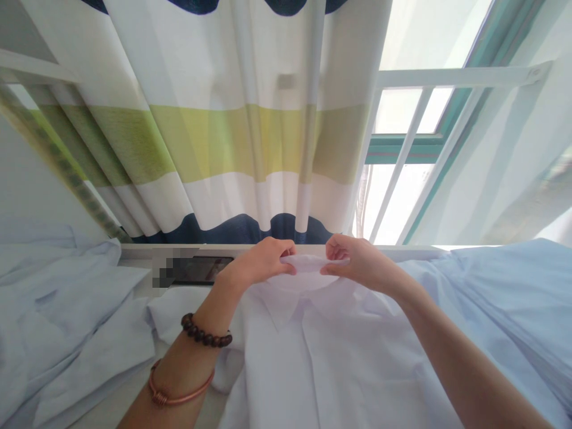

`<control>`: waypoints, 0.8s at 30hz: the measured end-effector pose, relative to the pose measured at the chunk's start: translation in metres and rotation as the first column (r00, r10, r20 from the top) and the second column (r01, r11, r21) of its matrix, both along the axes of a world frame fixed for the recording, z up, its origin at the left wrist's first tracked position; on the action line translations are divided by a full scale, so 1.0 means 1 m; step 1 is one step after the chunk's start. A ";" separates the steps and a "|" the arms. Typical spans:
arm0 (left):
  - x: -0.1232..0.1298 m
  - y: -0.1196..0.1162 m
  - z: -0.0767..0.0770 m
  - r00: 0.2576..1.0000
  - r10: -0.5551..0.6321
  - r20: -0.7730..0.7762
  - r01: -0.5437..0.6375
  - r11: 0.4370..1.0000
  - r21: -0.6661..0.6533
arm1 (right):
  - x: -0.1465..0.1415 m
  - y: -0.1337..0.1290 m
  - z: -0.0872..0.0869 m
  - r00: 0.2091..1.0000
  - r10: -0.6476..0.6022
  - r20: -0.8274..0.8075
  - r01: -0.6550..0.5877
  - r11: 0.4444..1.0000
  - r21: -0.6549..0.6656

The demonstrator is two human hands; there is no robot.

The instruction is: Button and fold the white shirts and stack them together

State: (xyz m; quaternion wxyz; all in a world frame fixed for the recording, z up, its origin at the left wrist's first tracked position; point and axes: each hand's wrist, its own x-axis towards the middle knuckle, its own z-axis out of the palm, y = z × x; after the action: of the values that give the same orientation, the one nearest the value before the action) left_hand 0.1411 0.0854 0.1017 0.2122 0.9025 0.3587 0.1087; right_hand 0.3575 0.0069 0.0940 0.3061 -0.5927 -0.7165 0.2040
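Observation:
A white collared shirt [286,357] lies front up before me, its collar [306,263] raised at the far end. My left hand [261,260] pinches the left part of the collar between thumb and fingers; a dark beaded bracelet and a copper bangle are on that arm. On the collar's right part, my right hand [357,262] has its thumb and fingers closed in the same way. A short stretch of collar fabric spans the gap between the two hands. Below it, the collar point and front placket of the shirt are visible.
White garments [67,322] are heaped at the left, and a pale blue one [509,298] lies at the right. A dark phone-like object [203,270] rests beyond my left wrist. Behind hang striped curtains [214,143], beside a white railing [456,77] and a window.

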 end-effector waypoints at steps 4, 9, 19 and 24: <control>0.002 -0.006 0.009 0.998 0.012 -0.066 -0.007 0.997 0.073 | 0.002 -0.001 0.000 0.999 0.046 0.000 -0.046 0.999 0.027; 0.002 -0.016 0.021 0.981 -0.010 -0.195 0.039 0.989 0.143 | 0.005 -0.003 0.004 0.989 0.049 0.141 -0.058 0.997 0.057; 0.001 -0.014 0.012 0.985 -0.069 -0.160 0.074 0.997 0.024 | 0.003 -0.007 0.005 0.954 0.129 0.271 -0.151 0.987 0.061; 0.008 -0.016 0.012 0.997 -0.067 0.047 0.065 0.997 0.033 | 0.004 -0.010 0.009 0.983 0.130 0.128 -0.123 0.990 -0.067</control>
State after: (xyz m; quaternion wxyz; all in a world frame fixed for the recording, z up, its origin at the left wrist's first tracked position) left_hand 0.1495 0.0690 0.1140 0.2099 0.9142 0.3218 0.1289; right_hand 0.3614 -0.0029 0.1029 0.2269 -0.5670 -0.7651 0.2043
